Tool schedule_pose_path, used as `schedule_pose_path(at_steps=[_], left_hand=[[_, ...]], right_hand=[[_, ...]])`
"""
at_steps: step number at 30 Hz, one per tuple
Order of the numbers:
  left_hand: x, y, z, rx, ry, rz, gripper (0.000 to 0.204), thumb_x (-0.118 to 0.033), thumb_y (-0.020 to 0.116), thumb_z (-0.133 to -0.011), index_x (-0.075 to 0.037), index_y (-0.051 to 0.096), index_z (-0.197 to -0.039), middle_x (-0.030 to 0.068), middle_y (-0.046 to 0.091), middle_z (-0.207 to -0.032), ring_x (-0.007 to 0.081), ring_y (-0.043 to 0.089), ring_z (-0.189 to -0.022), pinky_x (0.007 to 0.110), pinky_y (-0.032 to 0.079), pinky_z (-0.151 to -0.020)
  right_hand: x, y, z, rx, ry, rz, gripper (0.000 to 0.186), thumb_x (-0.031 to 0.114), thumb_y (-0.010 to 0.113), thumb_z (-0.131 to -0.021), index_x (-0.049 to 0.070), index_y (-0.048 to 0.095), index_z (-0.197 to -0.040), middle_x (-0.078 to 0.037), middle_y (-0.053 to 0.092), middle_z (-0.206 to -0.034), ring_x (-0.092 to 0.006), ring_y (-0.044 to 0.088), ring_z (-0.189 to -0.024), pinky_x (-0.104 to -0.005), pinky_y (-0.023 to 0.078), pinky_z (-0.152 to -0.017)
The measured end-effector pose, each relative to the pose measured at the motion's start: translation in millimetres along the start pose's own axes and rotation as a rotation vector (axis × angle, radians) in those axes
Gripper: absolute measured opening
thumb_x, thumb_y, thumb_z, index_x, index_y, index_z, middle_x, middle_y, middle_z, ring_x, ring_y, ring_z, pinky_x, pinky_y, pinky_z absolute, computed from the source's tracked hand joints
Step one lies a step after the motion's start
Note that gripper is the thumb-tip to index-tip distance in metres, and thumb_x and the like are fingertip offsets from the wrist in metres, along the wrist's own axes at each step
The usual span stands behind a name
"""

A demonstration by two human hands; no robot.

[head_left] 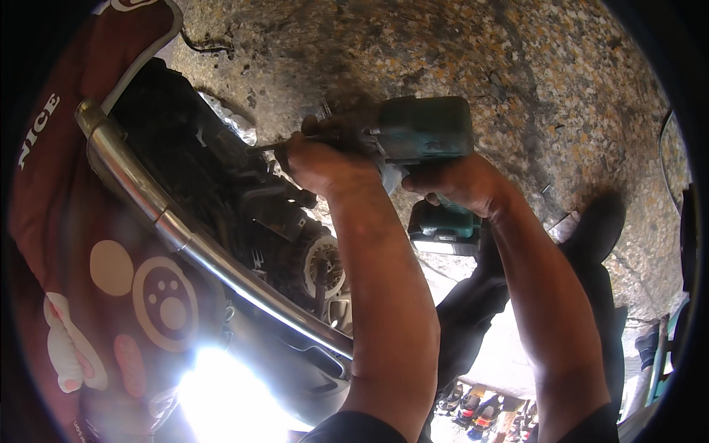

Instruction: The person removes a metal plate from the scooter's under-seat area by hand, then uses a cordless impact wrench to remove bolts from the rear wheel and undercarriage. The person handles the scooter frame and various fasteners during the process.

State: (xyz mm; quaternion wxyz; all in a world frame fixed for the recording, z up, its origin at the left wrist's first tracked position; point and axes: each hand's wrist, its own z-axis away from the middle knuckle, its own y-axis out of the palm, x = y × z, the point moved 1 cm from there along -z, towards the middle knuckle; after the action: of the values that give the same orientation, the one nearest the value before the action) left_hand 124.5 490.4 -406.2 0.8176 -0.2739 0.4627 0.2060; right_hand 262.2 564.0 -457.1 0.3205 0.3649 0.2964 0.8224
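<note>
Gripping the teal cordless power driver [428, 129], the right hand [469, 184] closes around its handle above the battery pack [443, 230]. At the nose, the left hand [329, 166] curls close to the thin shaft [267, 147]; blur hides whether it is clamped on. The driver lies level at mid-scene, its shaft pointing left toward dark, exposed machinery [255, 188]. Good work here likely means keeping shaft and driver in one line, bracing the nose, and holding fingertips clear of rotation. Farther left curves a metal rail [133, 173]; small colourful articles [484, 413] sit at the near edge, any container around them indistinct.
</note>
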Motion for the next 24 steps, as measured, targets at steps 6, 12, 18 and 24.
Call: schedule_pose_path(at_steps=[6,12,18,24], left_hand=[[12.7,-7.2,-11.9,0.204,-0.153,-0.007,0.038,-0.031,0.033,-0.095,-0.002,0.055,-0.085,0.0126,0.057,-0.075,0.0214,0.057,-0.071,0.037,0.05,-0.066],[31.5,-10.0,-26.9,0.236,-0.16,0.292,0.036,-0.033,0.039,-0.098,-0.007,0.061,-0.087,0.0079,0.062,-0.08,0.0211,0.059,-0.075,0.039,0.049,-0.075],[40.1,-1.0,-28.3,0.125,-0.205,0.264,0.048,-0.051,0.036,-0.099,-0.006,0.053,-0.094,0.0106,0.056,-0.073,0.0239,0.055,-0.065,0.037,0.046,-0.062],[42.8,-8.9,-35.1,0.153,-0.178,0.147,0.042,-0.043,0.036,-0.098,-0.008,0.055,-0.083,0.0084,0.057,-0.07,0.0218,0.054,-0.063,0.034,0.047,-0.063]], right_hand=[[-15.8,-6.3,-1.8,-0.048,0.037,-0.092,0.019,0.005,0.073,-0.076,0.001,0.066,-0.093,-0.005,0.063,-0.074,-0.0135,0.057,-0.061,-0.03,0.047,-0.057],[-28.6,-42.7,18.9,-0.131,0.161,-0.325,0.018,0.005,0.075,-0.074,0.001,0.065,-0.09,-0.006,0.063,-0.072,-0.0152,0.059,-0.06,-0.03,0.047,-0.054],[-24.4,-79.3,38.3,-0.123,0.111,-0.416,0.035,0.002,0.076,-0.069,-0.002,0.065,-0.103,-0.006,0.063,-0.075,-0.0161,0.058,-0.058,-0.0305,0.049,-0.053],[-23.2,-105.3,47.3,-0.161,0.134,-0.323,0.035,0.0,0.075,-0.067,0.0,0.066,-0.101,-0.006,0.064,-0.078,-0.0175,0.059,-0.06,-0.0311,0.049,-0.053]])
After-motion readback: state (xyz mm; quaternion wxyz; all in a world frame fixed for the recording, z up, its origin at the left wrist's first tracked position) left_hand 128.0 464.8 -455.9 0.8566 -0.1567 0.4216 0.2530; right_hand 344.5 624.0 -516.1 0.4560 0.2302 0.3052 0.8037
